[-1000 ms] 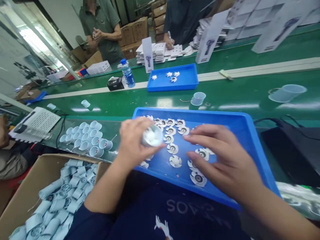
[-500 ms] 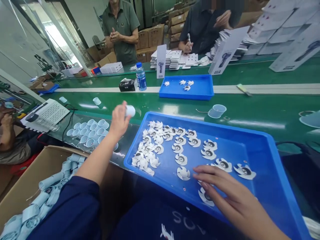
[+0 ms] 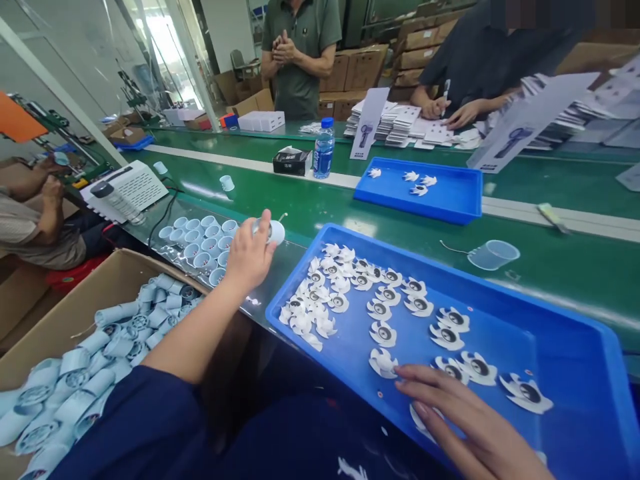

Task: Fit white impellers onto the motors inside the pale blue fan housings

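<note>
"Hands?"
"Right hand (image 3: 470, 427) is lying open just beside a fan impeller (image 3: 383, 363) in the blue tray (image 3: 450, 277); left hand (image 3: 247, 257) is gripping a white plastic cup (image 3: 274, 232) above the green surface (image 3: 310, 200)."
"Risk?"
"Sliding fingers (image 3: 430, 389) could scatter impellers; a loose grip could drop the cup"

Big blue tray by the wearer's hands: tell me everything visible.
The shallow rectangular tray looks like bright blue moulded plastic, with sloped walls and a raised rim. It sits on the green conveyor belt. Dozens of white bladed fan impellers with dark hubs lie flat inside, crowded at the left, spaced out at the right. The right hand reaches over its near side.
</note>
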Motion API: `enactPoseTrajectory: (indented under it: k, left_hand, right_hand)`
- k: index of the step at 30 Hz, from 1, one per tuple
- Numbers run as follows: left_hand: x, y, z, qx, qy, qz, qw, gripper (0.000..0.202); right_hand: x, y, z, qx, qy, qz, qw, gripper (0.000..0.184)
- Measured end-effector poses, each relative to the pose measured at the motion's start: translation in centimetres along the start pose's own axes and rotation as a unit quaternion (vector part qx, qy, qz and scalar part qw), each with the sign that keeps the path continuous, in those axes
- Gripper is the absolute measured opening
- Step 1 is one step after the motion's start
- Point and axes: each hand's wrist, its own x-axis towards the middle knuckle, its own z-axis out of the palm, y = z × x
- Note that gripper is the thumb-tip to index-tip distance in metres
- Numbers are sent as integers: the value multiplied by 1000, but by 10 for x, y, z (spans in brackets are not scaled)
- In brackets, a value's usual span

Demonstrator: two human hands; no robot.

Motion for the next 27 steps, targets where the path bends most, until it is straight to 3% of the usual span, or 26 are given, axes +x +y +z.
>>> enactPoseTrajectory:
  k: [3,6,9,12,15,18,20,22,25,27]
  left_hand:
    - [-1,-1,2,18,-66,16,998,66]
    - [-5,-4,-7,11,-63,24,998,62]
    - [-11,-5,-32,-24,78,28,996,68]
    - [-20,4,-60,-72,237,70,966,74]
    - [-24,23,-75,-93,267,149,948,59]
    - [-13,42,-72,-116,233,211,942,44]
    - [16,51,-60,-143,189,238,942,41]
    - [66,66,-41,-180,127,252,942,45]
    - [153,106,-7,-199,43,213,955,57]
    - [199,138,14,-174,18,183,967,59]
  right_hand:
    - [-4,2,0,-13,-39,1,999,27]
    - [-9,4,-2,-32,-57,18,998,26]
    - [-12,6,-2,-30,-63,34,997,26]
    - [-9,7,-1,-21,-77,48,996,25]
    - [-4,4,-5,-15,-93,68,993,27]
    - [-1,-4,-15,9,-73,68,995,28]
    - [2,-9,-24,27,-23,48,998,26]
    - [8,-10,-37,28,52,19,998,23]
    - [27,-9,-57,8,189,-24,982,22]
    - [50,-8,-71,-20,256,-36,966,23]
